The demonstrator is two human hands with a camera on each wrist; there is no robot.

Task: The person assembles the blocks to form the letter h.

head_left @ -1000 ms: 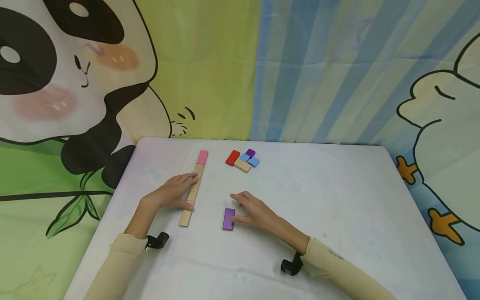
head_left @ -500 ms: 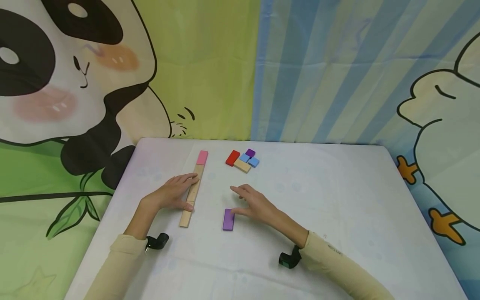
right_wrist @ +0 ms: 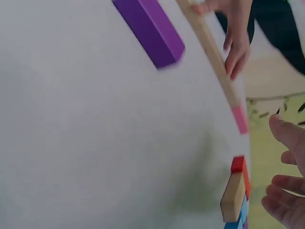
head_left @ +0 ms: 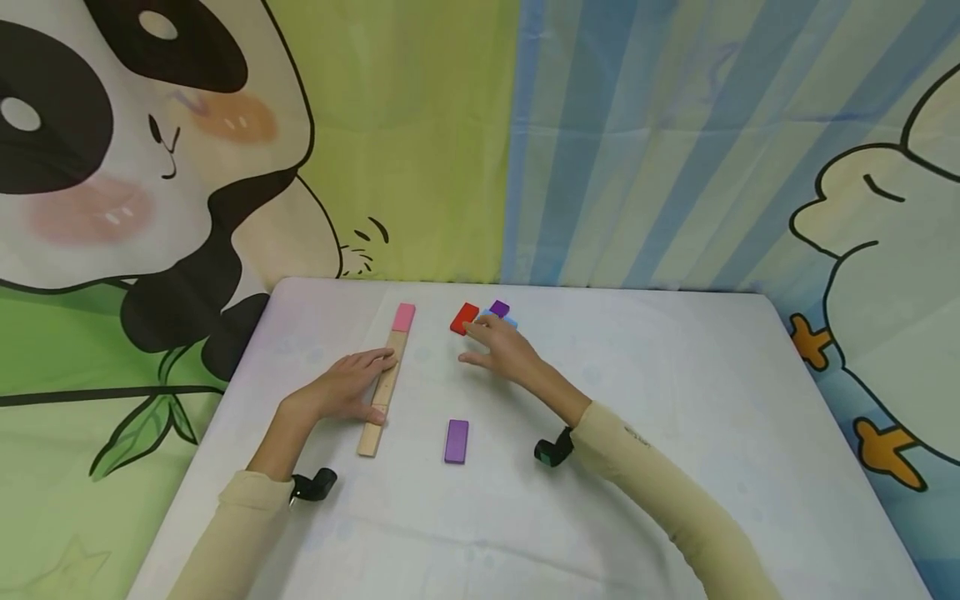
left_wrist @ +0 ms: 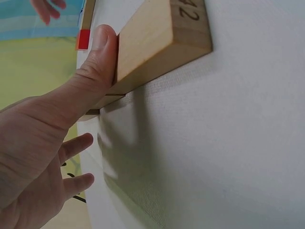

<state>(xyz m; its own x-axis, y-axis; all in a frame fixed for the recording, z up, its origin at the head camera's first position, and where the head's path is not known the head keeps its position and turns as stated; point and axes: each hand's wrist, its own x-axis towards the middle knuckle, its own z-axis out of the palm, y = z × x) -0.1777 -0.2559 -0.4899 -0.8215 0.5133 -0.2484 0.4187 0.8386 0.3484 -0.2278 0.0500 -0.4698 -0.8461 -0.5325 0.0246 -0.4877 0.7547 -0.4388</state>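
red block [head_left: 462, 317]: ten o'clock of right hand [head_left: 504, 347], long axis toward one
right hand: nearer, fingers parted, nothing held

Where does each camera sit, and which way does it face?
Head: on the head, facing forward and down at the table; left hand, right hand and both sleeves show.
Left wrist: worn there, facing the block row; the left hand shows large, right fingers top left.
Right wrist: worn there, facing the purple block and cluster; the right hand shows at right, the left hand at top.
Head and right wrist share both hands, block row, purple block and cluster.
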